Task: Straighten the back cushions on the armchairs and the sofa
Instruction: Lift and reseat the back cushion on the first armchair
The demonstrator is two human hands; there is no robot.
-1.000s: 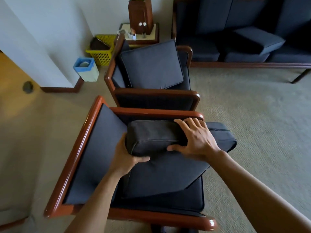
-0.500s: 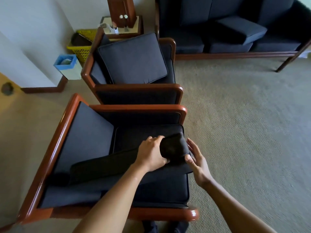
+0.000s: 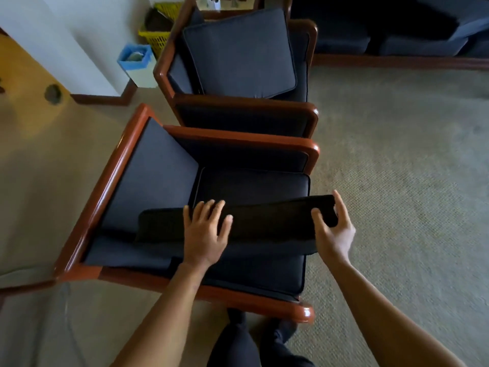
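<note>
Carpeted lounge, both hands on cushion

Light: soft daylight, dim over the dark sofa
Glare: bright spots on the armchair wood
Blur: slight softness throughout
Distortion: wide-angle bending at edges

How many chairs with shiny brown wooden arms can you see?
2. The near wooden-framed armchair is right below the hands, with its dark back cushion being handled. The far wooden-framed armchair stands just behind it. The dark sofa at top right is not counted.
</note>
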